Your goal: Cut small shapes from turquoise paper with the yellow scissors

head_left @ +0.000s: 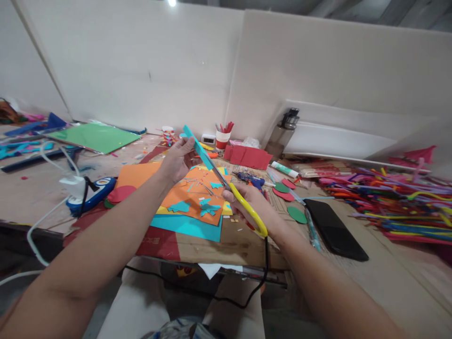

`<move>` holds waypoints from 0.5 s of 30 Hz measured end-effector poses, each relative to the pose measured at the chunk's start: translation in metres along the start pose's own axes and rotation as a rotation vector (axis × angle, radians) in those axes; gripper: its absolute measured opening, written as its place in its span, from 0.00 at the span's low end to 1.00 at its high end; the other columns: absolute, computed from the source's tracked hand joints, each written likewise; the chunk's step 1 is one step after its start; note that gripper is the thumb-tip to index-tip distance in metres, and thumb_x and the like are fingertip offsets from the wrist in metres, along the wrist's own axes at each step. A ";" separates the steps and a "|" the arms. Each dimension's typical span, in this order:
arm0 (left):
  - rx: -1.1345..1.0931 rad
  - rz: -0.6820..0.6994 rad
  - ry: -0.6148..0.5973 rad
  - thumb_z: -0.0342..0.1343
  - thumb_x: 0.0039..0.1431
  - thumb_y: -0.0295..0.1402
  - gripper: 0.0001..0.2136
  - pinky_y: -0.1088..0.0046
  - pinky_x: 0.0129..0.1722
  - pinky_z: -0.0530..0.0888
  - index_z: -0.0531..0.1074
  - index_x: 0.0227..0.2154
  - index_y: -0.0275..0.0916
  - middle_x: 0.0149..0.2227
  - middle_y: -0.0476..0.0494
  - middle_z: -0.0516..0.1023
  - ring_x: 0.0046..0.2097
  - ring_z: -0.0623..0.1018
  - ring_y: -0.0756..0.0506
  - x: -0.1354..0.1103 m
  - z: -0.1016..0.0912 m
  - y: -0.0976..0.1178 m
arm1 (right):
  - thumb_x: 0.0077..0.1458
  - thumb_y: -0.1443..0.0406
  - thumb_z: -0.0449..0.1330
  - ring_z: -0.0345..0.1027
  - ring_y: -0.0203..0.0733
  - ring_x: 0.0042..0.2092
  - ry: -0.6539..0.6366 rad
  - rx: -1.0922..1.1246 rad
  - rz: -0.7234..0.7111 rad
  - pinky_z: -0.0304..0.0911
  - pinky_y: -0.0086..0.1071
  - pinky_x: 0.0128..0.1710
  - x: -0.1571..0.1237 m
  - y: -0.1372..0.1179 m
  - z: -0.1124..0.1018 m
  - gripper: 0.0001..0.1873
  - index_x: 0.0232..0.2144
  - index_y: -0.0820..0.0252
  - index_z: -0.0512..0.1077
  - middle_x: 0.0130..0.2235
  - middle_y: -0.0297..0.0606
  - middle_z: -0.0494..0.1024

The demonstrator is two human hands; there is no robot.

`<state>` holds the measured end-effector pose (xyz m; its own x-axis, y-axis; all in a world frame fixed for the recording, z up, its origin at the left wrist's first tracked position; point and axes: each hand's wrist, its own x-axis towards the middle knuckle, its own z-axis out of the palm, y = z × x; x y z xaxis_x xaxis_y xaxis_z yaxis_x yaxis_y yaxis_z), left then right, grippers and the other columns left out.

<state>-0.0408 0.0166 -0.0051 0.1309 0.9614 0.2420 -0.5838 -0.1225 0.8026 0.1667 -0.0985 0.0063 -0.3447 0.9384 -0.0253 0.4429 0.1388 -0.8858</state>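
My left hand (178,159) is closed on a narrow teal paper strip (195,142), held up above the table. In my right hand (249,202) are yellow-handled scissors (243,203), fingers through the loops, with the blades reaching up-left to the strip's lower end. Below the hands lie an orange sheet (192,194) with teal offcuts on it and a teal sheet (187,225) underneath, on a brown cardboard-covered table (240,242).
A black phone (335,229) lies right of my right wrist. Green and red paper circles (289,200), a glue stick (284,169) and a pile of coloured pipe cleaners (395,200) fill the right. A green sheet (93,136), blue glue gun (92,194) and white cables sit left.
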 end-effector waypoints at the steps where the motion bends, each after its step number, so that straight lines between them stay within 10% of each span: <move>1: -0.005 0.006 0.014 0.64 0.51 0.36 0.11 0.78 0.28 0.75 0.67 0.29 0.38 0.26 0.53 0.75 0.27 0.76 0.53 0.001 -0.001 0.000 | 0.53 0.49 0.59 0.57 0.28 0.18 0.000 -0.009 -0.006 0.55 0.23 0.17 0.000 0.000 0.000 0.19 0.28 0.59 0.64 0.21 0.28 0.65; 15: 0.005 -0.004 -0.037 0.64 0.52 0.30 0.09 0.78 0.29 0.73 0.68 0.30 0.37 0.26 0.53 0.75 0.27 0.75 0.54 0.001 0.000 0.001 | 0.57 0.51 0.56 0.56 0.27 0.18 -0.012 0.024 0.021 0.58 0.22 0.17 -0.002 0.003 0.005 0.16 0.33 0.57 0.61 0.23 0.25 0.64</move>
<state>-0.0417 0.0173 -0.0040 0.1624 0.9522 0.2587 -0.5793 -0.1202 0.8062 0.1643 -0.1015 0.0016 -0.3454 0.9372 -0.0490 0.4299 0.1116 -0.8960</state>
